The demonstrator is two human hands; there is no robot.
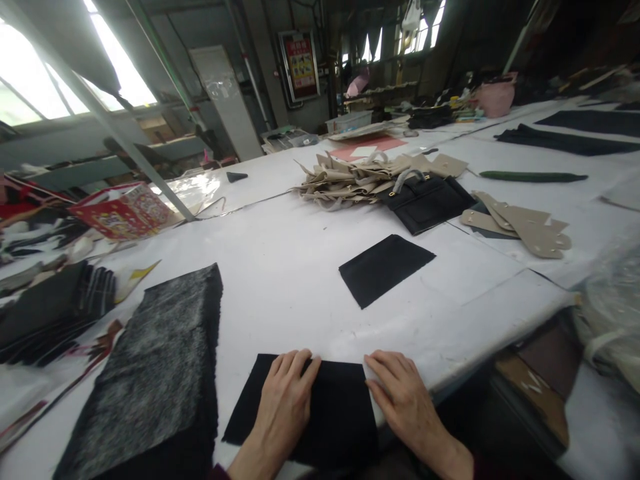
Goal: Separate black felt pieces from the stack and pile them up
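Left hand (287,397), unclenched, lies flat on black panel (341,415); right hand (404,395), thumb and fingers apart, adjoins its far right corner.

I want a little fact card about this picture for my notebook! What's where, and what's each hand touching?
Left hand: on top of a black piece
Right hand: at that piece's right edge; can't tell if it pinches anything
Ahead: another black piece, lying apart
Left side: speckled dark fabric
Farther back: black bag next to heaped beige pieces
Surface: white tabletop
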